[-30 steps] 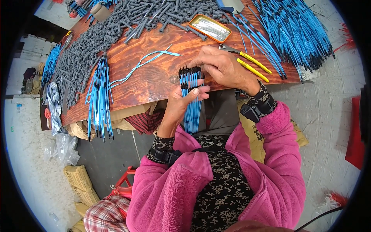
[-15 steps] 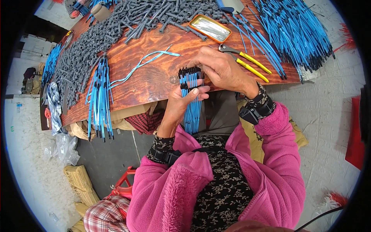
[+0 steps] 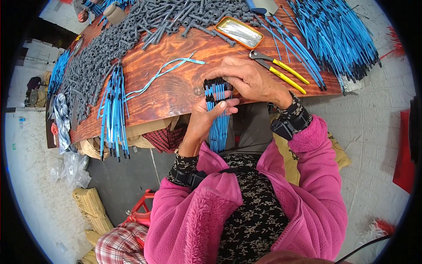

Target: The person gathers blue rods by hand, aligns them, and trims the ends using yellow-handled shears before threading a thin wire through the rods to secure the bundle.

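Note:
My left hand [image 3: 205,116] is closed round a bundle of thin blue rods with black ends [image 3: 218,134]. Its thumb lies across the front, and the other fingers pass behind and between the rods. The bundle hangs below the table's front edge, black tips uppermost. My right hand [image 3: 251,80] bends over those tips from the right, fingers curled and pressed against them. What exactly its fingertips pinch is partly hidden. Right of that hand, pincers with yellow handles [image 3: 288,75] rest on the table.
Grey plastic plugs [image 3: 101,57] are heaped along the back of the wooden table [image 3: 171,94]. Beyond the pincers sits an orange-rimmed tin of thin pins [image 3: 239,33]. More blue rods lie at right [image 3: 336,37] and left [image 3: 115,110]. A blue strip [image 3: 162,72] lies between. Another person's hand [image 3: 82,16] shows far left.
My right hand has sunk slightly, and its fingers now curl lower over the black tips. My left hand and the bundle have stayed put.

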`<state>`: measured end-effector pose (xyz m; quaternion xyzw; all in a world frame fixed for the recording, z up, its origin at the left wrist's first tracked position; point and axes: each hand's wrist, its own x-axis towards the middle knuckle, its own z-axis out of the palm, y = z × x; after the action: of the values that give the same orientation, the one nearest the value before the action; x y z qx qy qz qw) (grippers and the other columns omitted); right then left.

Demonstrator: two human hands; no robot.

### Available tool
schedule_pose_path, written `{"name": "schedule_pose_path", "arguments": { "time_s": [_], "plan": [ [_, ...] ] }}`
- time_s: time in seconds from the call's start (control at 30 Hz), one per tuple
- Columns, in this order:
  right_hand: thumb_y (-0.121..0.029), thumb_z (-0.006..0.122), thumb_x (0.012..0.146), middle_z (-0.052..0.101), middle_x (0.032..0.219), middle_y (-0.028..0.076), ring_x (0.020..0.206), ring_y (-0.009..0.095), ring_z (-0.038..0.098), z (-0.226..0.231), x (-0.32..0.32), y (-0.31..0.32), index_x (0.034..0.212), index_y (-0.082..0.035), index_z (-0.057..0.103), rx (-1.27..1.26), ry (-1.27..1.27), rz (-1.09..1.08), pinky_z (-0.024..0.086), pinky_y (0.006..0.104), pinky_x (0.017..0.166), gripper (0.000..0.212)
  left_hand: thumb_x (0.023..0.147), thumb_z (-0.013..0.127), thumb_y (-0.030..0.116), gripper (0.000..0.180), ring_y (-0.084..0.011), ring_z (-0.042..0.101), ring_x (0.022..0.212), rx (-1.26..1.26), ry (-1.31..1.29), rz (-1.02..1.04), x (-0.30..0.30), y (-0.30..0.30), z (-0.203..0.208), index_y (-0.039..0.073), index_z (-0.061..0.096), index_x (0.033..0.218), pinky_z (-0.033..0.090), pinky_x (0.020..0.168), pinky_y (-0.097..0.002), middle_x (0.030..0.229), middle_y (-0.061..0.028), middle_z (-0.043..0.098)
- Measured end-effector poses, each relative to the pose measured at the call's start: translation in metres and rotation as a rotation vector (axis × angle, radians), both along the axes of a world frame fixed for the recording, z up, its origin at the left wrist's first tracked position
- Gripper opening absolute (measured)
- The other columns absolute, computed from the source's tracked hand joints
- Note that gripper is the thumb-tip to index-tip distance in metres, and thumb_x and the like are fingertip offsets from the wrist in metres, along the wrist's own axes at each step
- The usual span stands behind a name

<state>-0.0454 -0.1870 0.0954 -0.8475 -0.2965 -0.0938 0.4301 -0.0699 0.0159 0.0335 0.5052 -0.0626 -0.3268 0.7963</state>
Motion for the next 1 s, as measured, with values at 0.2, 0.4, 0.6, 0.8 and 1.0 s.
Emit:
{"name": "schedule_pose_path", "arguments": {
  "time_s": [0.2, 0.4, 0.6, 0.8, 1.0],
  "plan": [
    [0.002, 0.047, 0.087, 0.064, 0.096, 0.012, 0.095, 0.028, 0.062, -0.004, 0.004, -0.003, 0.112, -0.004, 0.068, 0.057, 0.030, 0.053, 0.049, 0.0373, 0.085, 0.033, 0.096, 0.064, 0.013, 0.040, -0.0251, 0.071, 0.096, -0.018, 0.013, 0.004, 0.001, 0.001, 0.000, -0.003, 0.054, 0.130, 0.056, 0.086, -0.0350, 0.111, -0.0217, 0.069],
    [0.002, 0.049, 0.086, 0.064, 0.098, 0.012, 0.095, 0.028, 0.062, -0.004, 0.003, -0.004, 0.111, -0.003, 0.068, 0.050, 0.013, 0.053, 0.049, 0.0379, 0.085, 0.032, 0.096, 0.065, 0.014, 0.040, -0.0257, 0.071, 0.097, -0.024, 0.010, 0.004, 0.001, 0.001, 0.000, -0.003, 0.054, 0.130, 0.057, 0.086, -0.0351, 0.111, -0.0219, 0.069],
    [0.002, 0.051, 0.085, 0.063, 0.095, 0.011, 0.093, 0.029, 0.061, -0.004, 0.004, -0.002, 0.110, -0.004, 0.068, 0.022, -0.005, 0.048, 0.049, 0.0379, 0.083, 0.031, 0.096, 0.065, 0.015, 0.040, -0.0263, 0.071, 0.097, -0.014, 0.004, 0.001, 0.001, 0.000, 0.000, -0.003, 0.054, 0.130, 0.057, 0.086, -0.0354, 0.112, -0.0224, 0.069],
    [-0.001, 0.054, 0.087, 0.059, 0.089, 0.011, 0.089, 0.028, 0.060, 0.000, 0.002, 0.005, 0.109, -0.005, 0.068, 0.027, -0.005, 0.041, 0.048, 0.0378, 0.080, 0.026, 0.096, 0.065, 0.015, 0.040, -0.0263, 0.071, 0.097, -0.015, 0.006, 0.001, 0.000, 0.001, 0.002, -0.003, 0.054, 0.131, 0.057, 0.086, -0.0358, 0.112, -0.0223, 0.069],
    [-0.003, 0.059, 0.089, 0.057, 0.087, 0.009, 0.084, 0.026, 0.060, -0.001, 0.001, 0.009, 0.108, -0.006, 0.068, 0.056, -0.067, 0.002, 0.048, 0.0366, 0.075, 0.022, 0.096, 0.065, 0.014, 0.040, -0.0258, 0.071, 0.097, -0.017, -0.007, 0.004, 0.001, 0.000, 0.002, -0.002, 0.054, 0.131, 0.058, 0.085, -0.0352, 0.112, -0.0215, 0.069]
  ]
}}
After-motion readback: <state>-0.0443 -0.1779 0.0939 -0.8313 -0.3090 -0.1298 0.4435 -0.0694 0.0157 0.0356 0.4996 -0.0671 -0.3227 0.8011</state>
